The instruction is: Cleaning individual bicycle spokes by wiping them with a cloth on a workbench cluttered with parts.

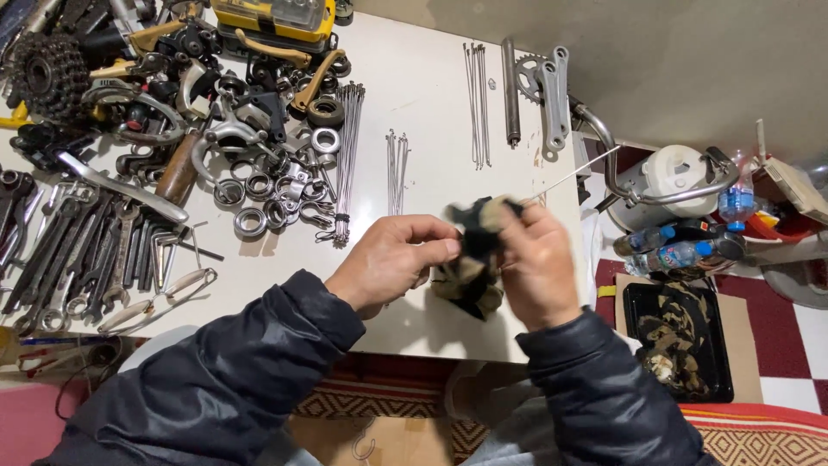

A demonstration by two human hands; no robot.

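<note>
Where the white worktop [431,95] begins at far left, it is crowded: a black toothed sprocket cluster [47,73], then a fan of spanners and wrenches [65,255] lying flat, handles pointing toward the person. Just right of these, a heap of metal rings and bearings [276,194] with brake arms mixed in. A yellow case [276,19] sits at the back edge. Next, a tied bundle of spokes [347,160], a second small bundle [397,173], a third [477,103] further back; all lie front to back.

Centre, near edge: left hand [392,259] curled almost closed, thumb and fingertips pinching the dirty rag [470,259] from its left side. Right hand [539,263] closed round the same rag from the right, fingers folded over its upper part. Rag bunched between the two, held just above the worktop, hanging down a little below the hands.

A thin spoke [573,174] runs out of the rag at the right hand, long axis slanting up and to the right, away from the person. Right hand is the nearer to it; left is at the inner end only.

Further right: crank arm with chainring [543,82], a curved chrome tube [638,185], plastic bottles [681,250], a black tray [681,341] on the floor.
</note>
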